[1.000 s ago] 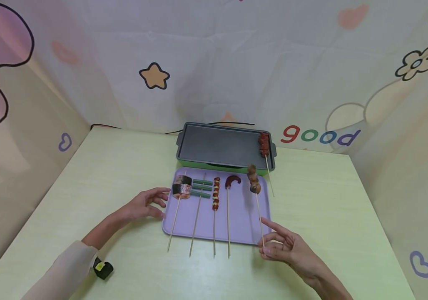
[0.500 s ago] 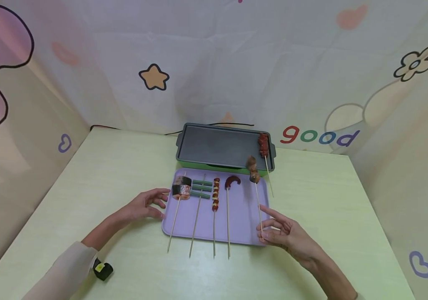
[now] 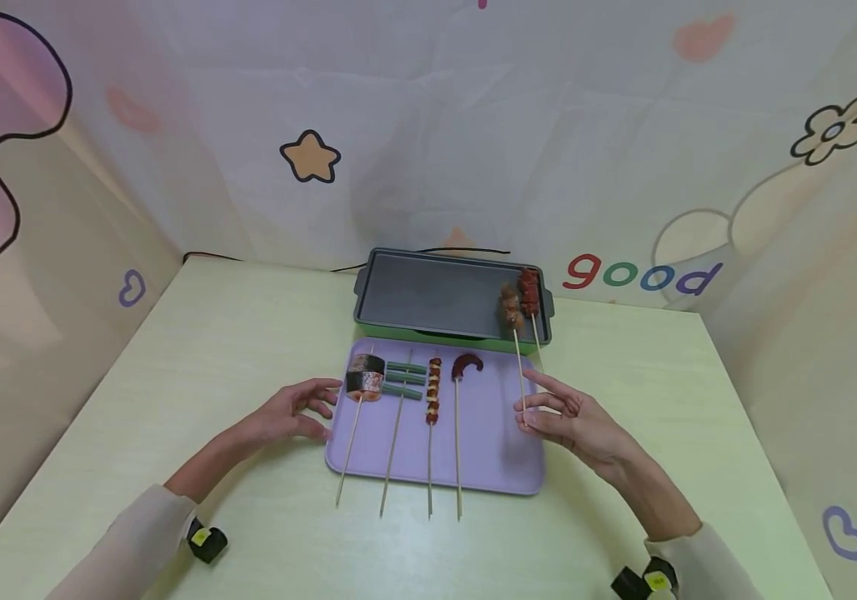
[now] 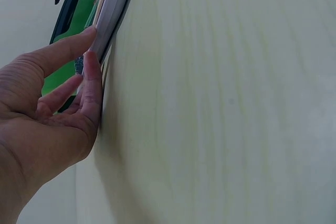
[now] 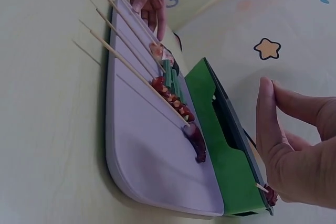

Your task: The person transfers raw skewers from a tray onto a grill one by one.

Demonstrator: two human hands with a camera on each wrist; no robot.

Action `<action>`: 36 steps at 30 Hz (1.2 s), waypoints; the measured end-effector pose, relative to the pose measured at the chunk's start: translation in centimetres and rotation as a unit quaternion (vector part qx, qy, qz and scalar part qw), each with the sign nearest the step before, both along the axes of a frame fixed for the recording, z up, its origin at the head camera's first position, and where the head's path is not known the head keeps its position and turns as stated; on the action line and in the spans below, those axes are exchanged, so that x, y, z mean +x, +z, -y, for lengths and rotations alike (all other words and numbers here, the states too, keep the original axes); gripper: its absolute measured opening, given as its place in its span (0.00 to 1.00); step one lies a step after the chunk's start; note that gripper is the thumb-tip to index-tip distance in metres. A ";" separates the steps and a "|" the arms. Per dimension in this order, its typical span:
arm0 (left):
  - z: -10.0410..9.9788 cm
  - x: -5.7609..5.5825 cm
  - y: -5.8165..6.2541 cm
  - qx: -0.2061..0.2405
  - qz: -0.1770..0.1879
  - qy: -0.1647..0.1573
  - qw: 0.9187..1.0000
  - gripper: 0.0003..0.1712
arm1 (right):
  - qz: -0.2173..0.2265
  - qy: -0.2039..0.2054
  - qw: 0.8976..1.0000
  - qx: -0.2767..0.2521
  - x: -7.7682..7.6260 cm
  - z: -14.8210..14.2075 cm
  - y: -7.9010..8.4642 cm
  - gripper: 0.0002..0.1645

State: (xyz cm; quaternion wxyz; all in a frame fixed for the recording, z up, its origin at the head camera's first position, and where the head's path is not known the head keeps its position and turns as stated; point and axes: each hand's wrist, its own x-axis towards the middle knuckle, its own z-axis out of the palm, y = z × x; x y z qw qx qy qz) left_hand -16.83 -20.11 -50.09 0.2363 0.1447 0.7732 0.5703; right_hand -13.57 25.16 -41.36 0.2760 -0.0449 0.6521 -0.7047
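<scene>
My right hand (image 3: 577,429) pinches the stick of a skewer of brown chunks (image 3: 511,308) between thumb and fingers. The chunks are over the right part of a dark-topped, green-sided grill (image 3: 436,287), left of a skewer of red chunks (image 3: 529,293) on it. Whether the brown chunks touch the plate I cannot tell. My left hand (image 3: 286,412) is at the left edge of a purple tray (image 3: 496,454), fingers loosely bent, fingertips at the rim. In the right wrist view the right hand (image 5: 289,145) hides the skewer it holds.
Side by side on the tray lie a thick roll skewer (image 3: 364,379), a green-stick skewer (image 3: 404,377), a red-and-yellow skewer (image 3: 433,392) and a curled dark-red piece (image 3: 466,364) on a stick. Their sticks overhang the tray's front edge. A patterned cloth (image 3: 436,167) hangs behind the table.
My right hand has moved forward, carrying the brown-chunk skewer from over the tray to over the grill's right side. The left hand has stayed at the tray's edge.
</scene>
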 end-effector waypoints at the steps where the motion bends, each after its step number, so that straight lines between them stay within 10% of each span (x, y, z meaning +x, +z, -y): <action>1: 0.0 0.0 0.0 0.000 0.000 -0.001 1.000 0.43 | -0.001 -0.001 1.000 0.006 -0.3 0.0 0.1 0.47; 20: 0.1 0.0 -0.2 0.011 -0.003 -0.001 1.000 0.43 | 0.041 -0.031 0.999 -0.016 -5.3 1.5 -0.3 0.47; 36: 0.2 0.1 -0.3 0.009 -0.006 0.000 1.000 0.43 | -0.003 -0.012 0.996 0.090 -6.3 1.9 -0.2 0.44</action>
